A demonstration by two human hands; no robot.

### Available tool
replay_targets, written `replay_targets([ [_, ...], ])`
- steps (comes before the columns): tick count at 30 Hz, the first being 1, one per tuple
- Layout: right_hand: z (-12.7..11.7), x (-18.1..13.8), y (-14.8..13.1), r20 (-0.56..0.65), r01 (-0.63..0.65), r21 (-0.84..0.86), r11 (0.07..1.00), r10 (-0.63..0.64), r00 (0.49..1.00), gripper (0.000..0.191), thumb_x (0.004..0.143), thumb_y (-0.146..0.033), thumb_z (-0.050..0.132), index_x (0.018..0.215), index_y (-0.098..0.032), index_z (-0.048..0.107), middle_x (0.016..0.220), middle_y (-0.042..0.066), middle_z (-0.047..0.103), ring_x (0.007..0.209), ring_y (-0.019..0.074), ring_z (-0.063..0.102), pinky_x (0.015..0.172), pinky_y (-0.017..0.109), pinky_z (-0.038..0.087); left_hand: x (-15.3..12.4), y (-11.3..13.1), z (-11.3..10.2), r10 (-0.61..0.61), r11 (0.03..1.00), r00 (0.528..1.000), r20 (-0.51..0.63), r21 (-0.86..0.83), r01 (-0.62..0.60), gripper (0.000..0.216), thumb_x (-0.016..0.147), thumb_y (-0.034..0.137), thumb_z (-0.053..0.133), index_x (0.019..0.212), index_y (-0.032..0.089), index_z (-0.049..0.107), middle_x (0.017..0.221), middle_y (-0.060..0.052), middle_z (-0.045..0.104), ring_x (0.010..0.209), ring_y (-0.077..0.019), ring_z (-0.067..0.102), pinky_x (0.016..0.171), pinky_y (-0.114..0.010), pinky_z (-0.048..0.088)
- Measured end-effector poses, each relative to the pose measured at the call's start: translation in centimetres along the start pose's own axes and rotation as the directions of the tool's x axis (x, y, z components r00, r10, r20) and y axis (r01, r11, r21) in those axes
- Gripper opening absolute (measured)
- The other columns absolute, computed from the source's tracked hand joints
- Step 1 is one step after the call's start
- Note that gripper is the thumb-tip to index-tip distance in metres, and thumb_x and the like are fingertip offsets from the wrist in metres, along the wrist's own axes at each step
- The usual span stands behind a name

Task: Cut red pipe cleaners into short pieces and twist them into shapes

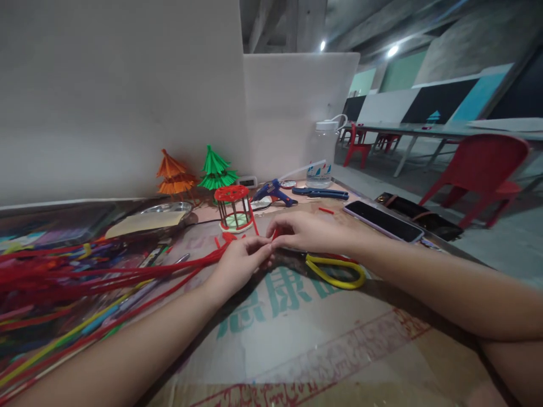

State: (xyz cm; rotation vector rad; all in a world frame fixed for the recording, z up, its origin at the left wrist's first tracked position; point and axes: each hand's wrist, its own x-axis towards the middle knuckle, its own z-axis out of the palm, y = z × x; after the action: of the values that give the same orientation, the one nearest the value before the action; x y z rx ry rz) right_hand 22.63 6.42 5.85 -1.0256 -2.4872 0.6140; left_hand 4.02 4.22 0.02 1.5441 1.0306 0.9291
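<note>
We've got a pretty dim, greyish shot here. Going by the clear bottle, we see one ceiling light glaring above it and another lamp flaring up to its right. Left of it, the white panel gets murkier toward the top. Nearer us than the bottle, soft shadows sit under the left hand and right hand. Way off to its left, the coloured strips smear into blur, and we're getting wide-angle stretch on the red chair to its right.
</note>
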Motion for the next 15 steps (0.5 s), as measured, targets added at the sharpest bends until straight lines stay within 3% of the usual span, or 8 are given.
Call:
replay_targets([
  [6, -1.5, 0.3, 2.1, 0.039, -0.053, -0.034, 0.998, 0.055, 0.998, 0.017, 0.090, -0.028, 0.056, 0.088, -0.019, 0.070, 0.075, 0.001, 0.069, 0.064, 0.0132, 0.059, 0.061, 0.025, 0.040, 0.1, -0.5, 0.0, 0.030, 1.000, 0.999, 0.046, -0.001, -0.030, 0.027, 0.085, 0.040, 0.065, 0.082, 0.014, 0.068, 0.070, -0.002, 0.065, 0.063, -0.0128, 0.058, 0.063, -0.025, 0.046],
  [8, -2.4, 0.5, 3.4, 0.029, -0.135, -0.056, 0.989, 0.136, 0.990, 0.021, 0.091, -0.030, 0.053, 0.090, -0.018, 0.070, 0.075, 0.002, 0.071, 0.061, 0.0132, 0.060, 0.059, 0.025, 0.040, 0.1, -0.6, 0.0, 0.025, 1.000, 0.999, 0.041, -0.002, -0.025, 0.027, 0.085, 0.041, 0.065, 0.083, 0.014, 0.067, 0.069, -0.002, 0.065, 0.062, -0.0123, 0.057, 0.061, -0.024, 0.045],
  [12, -4.6, 0.6, 6.7, -0.119, -0.330, -0.183, 0.926, 0.312, 0.942, 0.030, 0.090, -0.041, 0.056, 0.089, -0.016, 0.072, 0.072, 0.004, 0.070, 0.061, 0.0138, 0.058, 0.057, 0.025, 0.037, 0.0, -0.5, 0.1, 0.005, 1.000, 0.999, 0.031, 0.030, -0.006, 0.030, 0.084, 0.043, 0.065, 0.084, 0.014, 0.067, 0.070, -0.002, 0.065, 0.062, -0.0123, 0.057, 0.060, -0.023, 0.044],
  [15, -6.4, 0.2, 8.8, -0.147, -0.443, -0.287, 0.849, 0.418, 0.896, 0.040, 0.094, -0.049, 0.050, 0.106, -0.018, 0.071, 0.076, 0.003, 0.071, 0.062, 0.0141, 0.059, 0.056, 0.024, 0.038, 0.0, -0.4, 0.1, 0.014, 0.999, 0.999, 0.034, 0.043, -0.016, 0.031, 0.083, 0.045, 0.065, 0.083, 0.014, 0.067, 0.070, -0.002, 0.064, 0.061, -0.0124, 0.055, 0.060, -0.024, 0.043],
])
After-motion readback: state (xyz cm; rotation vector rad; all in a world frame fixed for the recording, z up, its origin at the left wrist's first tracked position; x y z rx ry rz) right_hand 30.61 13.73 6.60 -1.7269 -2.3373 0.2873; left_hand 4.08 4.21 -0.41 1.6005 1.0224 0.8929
